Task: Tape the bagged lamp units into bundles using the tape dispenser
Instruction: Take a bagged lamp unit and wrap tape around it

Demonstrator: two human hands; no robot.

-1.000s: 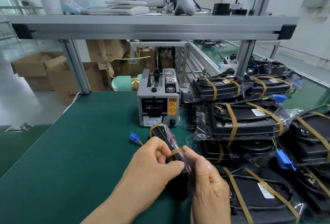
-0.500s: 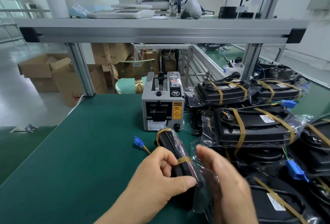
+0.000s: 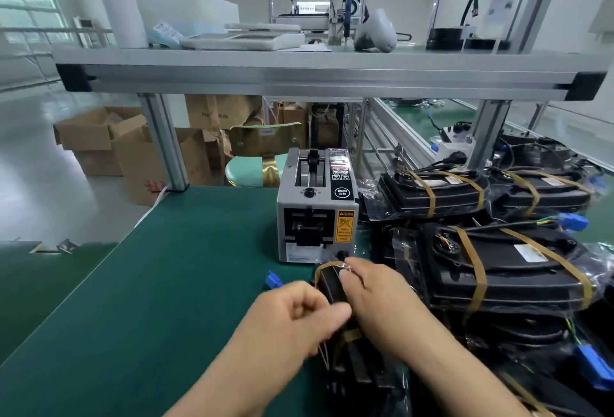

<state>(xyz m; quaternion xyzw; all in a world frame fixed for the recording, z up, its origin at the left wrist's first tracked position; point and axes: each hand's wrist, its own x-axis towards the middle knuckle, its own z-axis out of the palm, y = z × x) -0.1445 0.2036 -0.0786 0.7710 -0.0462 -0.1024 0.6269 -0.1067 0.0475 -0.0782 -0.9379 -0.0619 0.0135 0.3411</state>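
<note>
Film over hard plastic is what this job feels like. The bagged lamp unit (image 3: 332, 283) is a stiff black housing in a loose, glossy bag, so I judge that the skin will slide and crinkle while the body underneath does not give. It looks moderately light, but that is only a guess. It stands on edge just in front of the tape dispenser (image 3: 317, 207), and a brown tape band (image 3: 327, 265) is already looped over its far end.

The left hand (image 3: 299, 313) is curled, with its thumb pressed against the unit's near side. The right hand (image 3: 375, 290) is wrapped over the top and far end, so both are clamped on it, though motion blur hides the fingertips. The firm housing is the best place to take hold, not the slack bag or the thin wires that trail to the blue connector (image 3: 273, 279) lying left of the unit, which would probably tug or snag.

The green matted surface (image 3: 149, 283) looks grippy enough to steady the unit. To the right of the dispenser, taped bundles (image 3: 498, 267) are heaped close against the work. An aluminium-framed shelf (image 3: 299, 77) spans above the dispenser, and cardboard boxes (image 3: 109, 140) sit on the floor behind and to its left.
</note>
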